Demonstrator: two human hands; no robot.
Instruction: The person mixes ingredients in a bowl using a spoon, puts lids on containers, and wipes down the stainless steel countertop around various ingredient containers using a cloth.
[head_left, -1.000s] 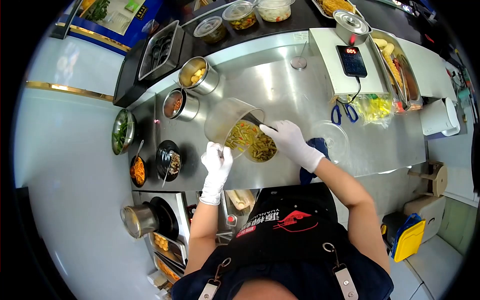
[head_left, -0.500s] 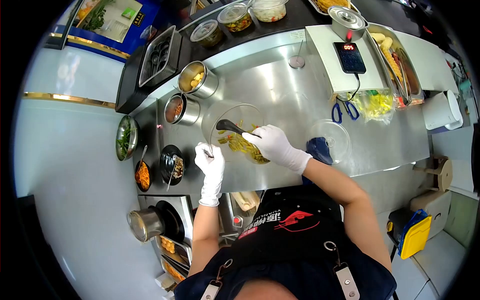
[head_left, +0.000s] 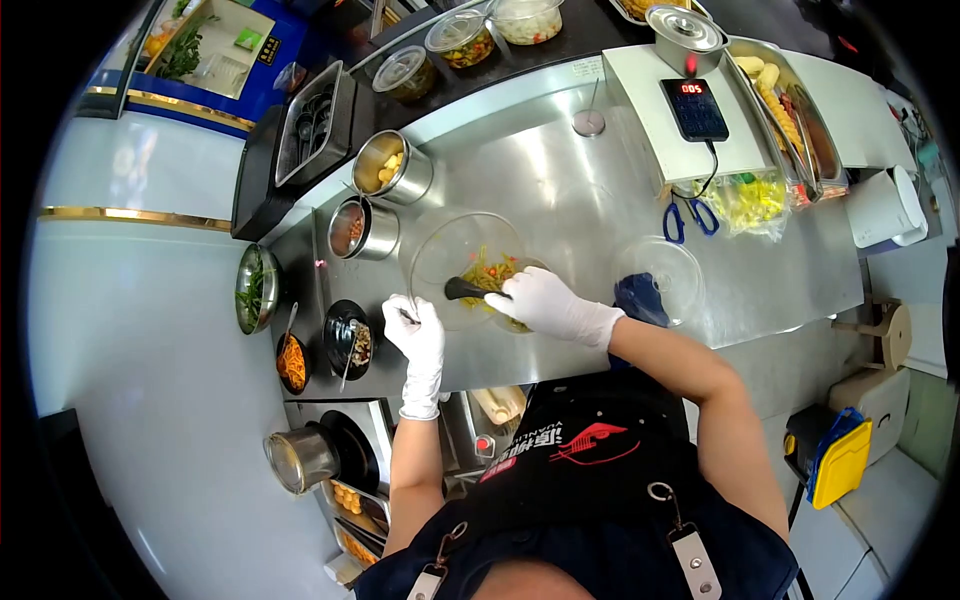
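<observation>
Chopped green vegetables with red bits (head_left: 488, 268) lie in a clear round plastic tub (head_left: 428, 240) on the steel counter. Closed at the tub's left rim, my white-gloved left hand (head_left: 418, 335) pinches its edge. In my gloved right hand (head_left: 552, 304) is the handle of a black spoon (head_left: 466, 289), its bowl inside the tub over the vegetables. Left of my left hand sits a black bowl (head_left: 338, 366) of chopped mixed food with a spoon in it. A clear round lid (head_left: 682, 262) lies to the right, with a dark blue cloth (head_left: 640, 298) by it.
Two steel pots (head_left: 420, 178) (head_left: 385, 232) stand behind the tub, left of centre. A black dish of orange shreds (head_left: 292, 364) and a bowl of greens (head_left: 256, 290) line the left edge. Blue-handled scissors (head_left: 690, 218) and a digital scale display (head_left: 694, 110) are at the right.
The spoon has gone lower and a little right, its bowl now among the vegetables. The tub's rim has shifted, and my left hand has moved slightly down with it.
</observation>
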